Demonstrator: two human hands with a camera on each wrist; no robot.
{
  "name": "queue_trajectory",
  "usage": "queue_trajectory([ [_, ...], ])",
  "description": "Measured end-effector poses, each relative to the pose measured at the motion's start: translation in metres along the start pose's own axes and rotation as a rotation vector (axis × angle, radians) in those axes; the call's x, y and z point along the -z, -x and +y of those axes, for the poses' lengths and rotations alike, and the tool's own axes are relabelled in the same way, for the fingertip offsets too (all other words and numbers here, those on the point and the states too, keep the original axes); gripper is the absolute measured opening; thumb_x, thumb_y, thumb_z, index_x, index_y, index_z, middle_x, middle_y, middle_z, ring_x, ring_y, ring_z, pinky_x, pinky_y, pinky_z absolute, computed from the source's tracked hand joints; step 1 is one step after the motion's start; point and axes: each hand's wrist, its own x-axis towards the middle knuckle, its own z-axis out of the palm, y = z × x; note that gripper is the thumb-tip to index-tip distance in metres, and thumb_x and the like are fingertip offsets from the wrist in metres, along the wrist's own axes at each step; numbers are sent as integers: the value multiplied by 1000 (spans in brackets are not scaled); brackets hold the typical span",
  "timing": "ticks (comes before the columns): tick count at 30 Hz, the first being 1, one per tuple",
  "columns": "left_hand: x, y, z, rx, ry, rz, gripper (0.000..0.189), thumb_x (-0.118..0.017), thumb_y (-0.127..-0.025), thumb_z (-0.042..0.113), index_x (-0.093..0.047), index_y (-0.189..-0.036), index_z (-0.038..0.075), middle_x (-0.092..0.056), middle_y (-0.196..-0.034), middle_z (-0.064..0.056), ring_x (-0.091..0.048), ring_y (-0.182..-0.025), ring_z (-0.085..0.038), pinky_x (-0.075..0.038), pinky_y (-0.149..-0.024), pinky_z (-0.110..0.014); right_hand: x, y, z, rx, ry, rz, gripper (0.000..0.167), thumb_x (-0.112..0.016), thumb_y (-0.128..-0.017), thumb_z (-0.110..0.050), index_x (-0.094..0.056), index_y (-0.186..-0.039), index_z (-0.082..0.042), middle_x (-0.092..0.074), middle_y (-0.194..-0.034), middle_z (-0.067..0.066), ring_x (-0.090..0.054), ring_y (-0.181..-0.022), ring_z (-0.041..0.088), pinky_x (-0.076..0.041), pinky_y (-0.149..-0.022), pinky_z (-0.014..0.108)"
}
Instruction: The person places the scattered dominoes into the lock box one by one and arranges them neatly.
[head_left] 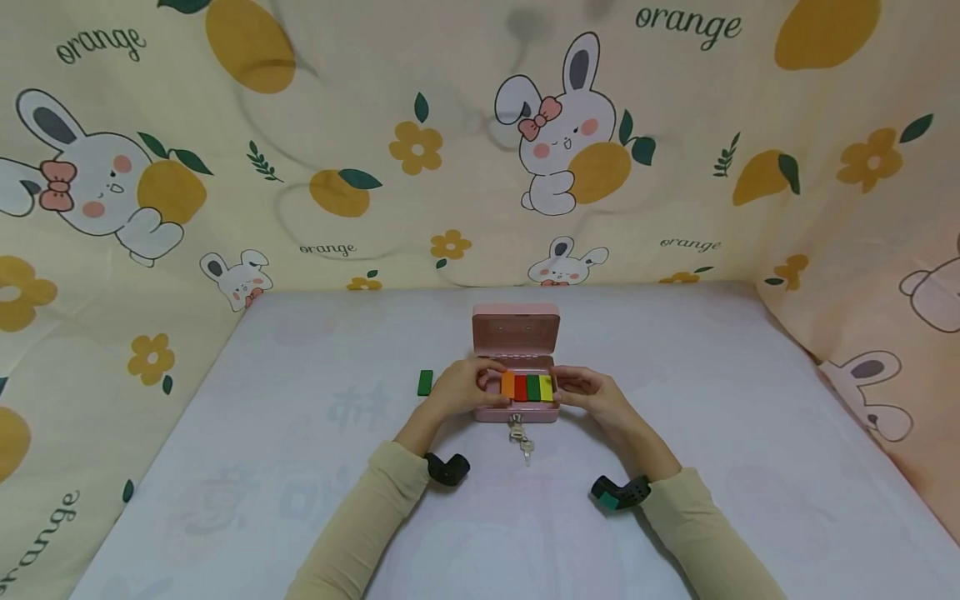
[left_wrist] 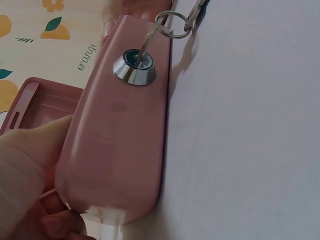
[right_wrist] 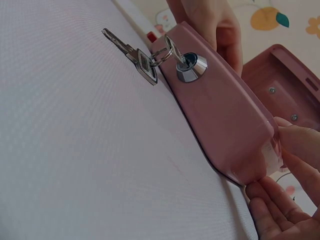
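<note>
A pink metal cash box (head_left: 517,415) stands with its lid (head_left: 515,333) raised. Inside, a row of flat rectangular blocks runs across: an orange block (head_left: 508,385) at the left end, then a red block (head_left: 521,387), a green block (head_left: 533,387) and a yellow block (head_left: 547,388). My left hand (head_left: 465,386) reaches over the left end and pinches the orange block between thumb and fingertips. At the right end my right hand (head_left: 596,393) grips the box, thumb at the rim and fingers low against the outside, as the right wrist view shows.
Keys on a ring (head_left: 527,448) hang from the lock (right_wrist: 191,67) on the box's front. Another green block (head_left: 425,382) lies on the white tabletop (head_left: 300,467), left of my left hand. A patterned cloth (head_left: 450,167) rises behind and at both sides.
</note>
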Motion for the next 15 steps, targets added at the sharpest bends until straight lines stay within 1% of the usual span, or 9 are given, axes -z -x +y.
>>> queue_trajectory([
  [3,-1,-1,0,2,-25,5,50,-82,-75,35,-67,-119,16,-38,-70,3,-37,-67,-12,-24,-57,-21,0,0,0,3,-2,-4,56,-68,-89,-14,-47,-138,4,-47,-142,27,-57,-115,10,-44,-90,7],
  [6,-1,-1,0,11,-51,6,49,-81,-75,36,-67,-119,17,-37,-69,3,-36,-66,-11,-24,-56,-22,0,-1,0,5,-2,-5,56,-68,-89,-13,-47,-138,4,-46,-142,28,-57,-116,11,-44,-90,7],
  [12,-1,-2,1,23,-70,3,49,-81,-76,35,-67,-119,17,-36,-68,3,-35,-64,-12,-23,-56,-23,0,0,0,-3,6,-2,56,-68,-89,-13,-47,-138,4,-47,-143,27,-52,-127,32,-45,-91,7],
  [15,-2,-2,1,23,-85,3,49,-81,-76,35,-67,-119,17,-36,-69,3,-35,-64,-12,-23,-56,-23,-1,0,0,-5,9,-2,55,-68,-89,-13,-47,-138,3,-47,-143,27,-49,-130,39,-45,-92,8],
])
